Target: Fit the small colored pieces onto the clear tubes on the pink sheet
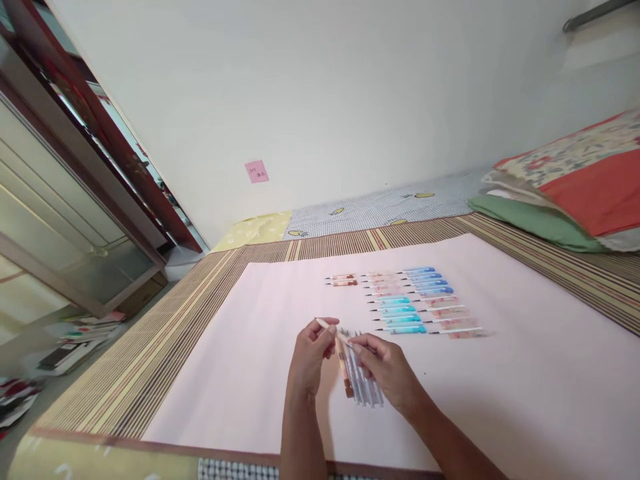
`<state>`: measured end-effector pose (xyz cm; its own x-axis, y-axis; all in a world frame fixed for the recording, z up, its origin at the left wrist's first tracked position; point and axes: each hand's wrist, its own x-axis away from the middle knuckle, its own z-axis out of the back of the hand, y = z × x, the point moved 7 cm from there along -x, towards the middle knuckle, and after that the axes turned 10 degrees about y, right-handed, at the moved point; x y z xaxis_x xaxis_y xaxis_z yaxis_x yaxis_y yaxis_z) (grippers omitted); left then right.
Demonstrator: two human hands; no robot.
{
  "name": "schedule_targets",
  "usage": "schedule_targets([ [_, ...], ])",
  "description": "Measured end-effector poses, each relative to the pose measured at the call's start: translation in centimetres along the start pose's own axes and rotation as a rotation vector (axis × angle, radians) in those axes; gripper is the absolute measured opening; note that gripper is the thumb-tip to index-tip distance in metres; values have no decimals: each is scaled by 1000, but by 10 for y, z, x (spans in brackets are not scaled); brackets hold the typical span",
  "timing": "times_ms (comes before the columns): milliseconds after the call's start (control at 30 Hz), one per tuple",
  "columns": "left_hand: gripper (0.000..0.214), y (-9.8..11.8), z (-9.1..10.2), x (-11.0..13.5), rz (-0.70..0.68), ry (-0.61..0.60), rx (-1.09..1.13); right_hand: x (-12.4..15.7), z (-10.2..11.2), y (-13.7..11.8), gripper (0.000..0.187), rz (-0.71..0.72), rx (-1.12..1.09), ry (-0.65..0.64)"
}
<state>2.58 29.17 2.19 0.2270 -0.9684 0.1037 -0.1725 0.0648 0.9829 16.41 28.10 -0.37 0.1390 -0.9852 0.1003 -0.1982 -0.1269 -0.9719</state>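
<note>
Rm. w/ pale wall (350, 100), pink note (257, 171) stuck on it at approx. 11 o'clock (dial centred on the hands). Framed door (55, 200) stands betw. 9 and 10 o'clock; folded red and floral bedding (590, 183) lies at 2 o'clock. Pale sheet (225, 373) covers much of striped mat (115, 367); checked cloth (370, 208) runs along the wall at 12 to 1 o'clock.

L hand (313, 350) and R hand (383, 363) meet over the near-mid part of the sheet, sharing one pale pen (323, 323), tilted, upper end twd. 10 o'clock. L grip: thumb and fingers pinched on the pen nr. its upper end. R grip: fingertips closed at its lower end, approx. 4 o'clock; exact contact partly hidden.

Below the pen, at 5 to 6 o'clock, row of clear pens (369, 393) lies side by side, w/ brown pen (345, 377) along its L edge; upper ends partly hidden by the hands.

Two brown-bodied pens (345, 283) lie at 12 o'clock. Betw. 1 and 2 o'clock, further pens in blocks: pale-pink pens (387, 288), turquoise pens (407, 329) just nearer, blue pens (436, 291) to their R, pink-and-white pens (457, 331) nearer than the blue. Fine print on barrels too small to read.
</note>
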Motion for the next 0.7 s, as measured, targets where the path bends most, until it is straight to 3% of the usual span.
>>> schedule_targets([
  [100, 37, 1, 1, 2, -7, -53, 47, 2, 6, -6, 37, 25, 78, -46],
  [233, 33, -1, -5, 9, 8, -214, 31, 8, 2, -7, 46, 32, 125, -258],
  [333, 30, 0, -8, 11, 0, -265, 12, 11, 1, -7, 44, 5, 116, -321],
  [500, 26, 5, -7, 11, -52, -217, 24, 17, -4, -21, 37, 56, 113, -306],
  [700, 28, 5, -4, 10, -73, -144, 17, 19, -4, -31, 37, 176, 273, -236],
])
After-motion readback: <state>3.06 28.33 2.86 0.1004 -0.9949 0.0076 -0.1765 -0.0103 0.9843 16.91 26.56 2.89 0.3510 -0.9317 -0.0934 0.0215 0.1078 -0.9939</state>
